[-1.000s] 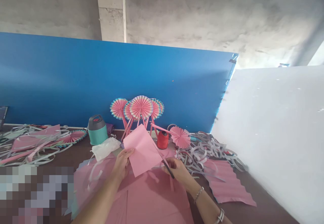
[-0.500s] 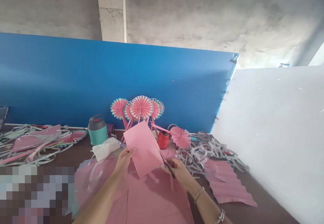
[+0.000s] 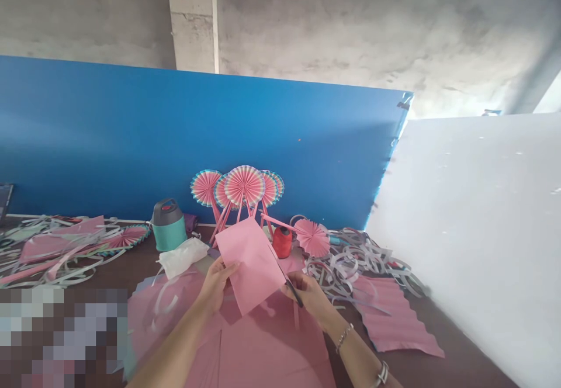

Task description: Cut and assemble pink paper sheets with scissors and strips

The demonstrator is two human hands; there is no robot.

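Observation:
A pink sheet of paper [image 3: 250,266] is held tilted in the air by my left hand [image 3: 218,283], pinched at its left edge with the thumb on top. My right hand [image 3: 310,295] grips a pair of dark-handled scissors [image 3: 293,292] at the sheet's right edge. The blades lie along that edge, and the sheet partly hides them. Beneath both hands, larger pink paper sheets [image 3: 272,353] lie spread on the table.
Pink pleated paper fans [image 3: 244,186] stand behind the sheet, beside a red thread spool [image 3: 282,242]. A teal container [image 3: 170,230] and a white pouch [image 3: 183,257] are at left. Paper strip offcuts [image 3: 346,262] and folded pink paper [image 3: 397,315] lie right. A blue panel [image 3: 131,137] closes the back.
The pink sheet has shifted slightly down and turned a little, its lower right corner now near the scissors' handles. My left hand has moved slightly with it; my right hand has barely moved.

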